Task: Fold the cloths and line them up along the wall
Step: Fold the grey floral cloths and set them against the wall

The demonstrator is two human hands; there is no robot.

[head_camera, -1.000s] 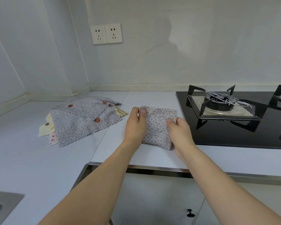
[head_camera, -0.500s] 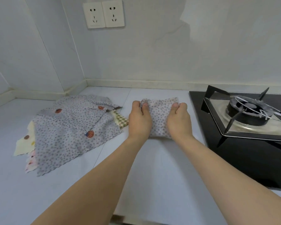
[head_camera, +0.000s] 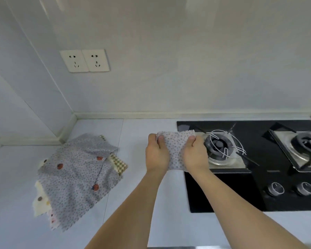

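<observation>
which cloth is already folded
The dotted cloth gripped by both hands, beside the stove. The other cloths lie unfolded in a heap near the corner.

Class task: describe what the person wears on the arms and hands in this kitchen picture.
Both forearms are bare as far as the frame shows, with no sleeves visible. The left hand and right hand wear no gloves; no rings, watch or bracelet show.

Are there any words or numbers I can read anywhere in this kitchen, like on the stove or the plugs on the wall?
None can be read.
Stove: a faint mark above the knobs, too blurred to read.
Wall sockets: only plug holes, no words.
Folded cloth in the left hand and right hand: only dots.
Cloth pile: only dots and checks.
</observation>
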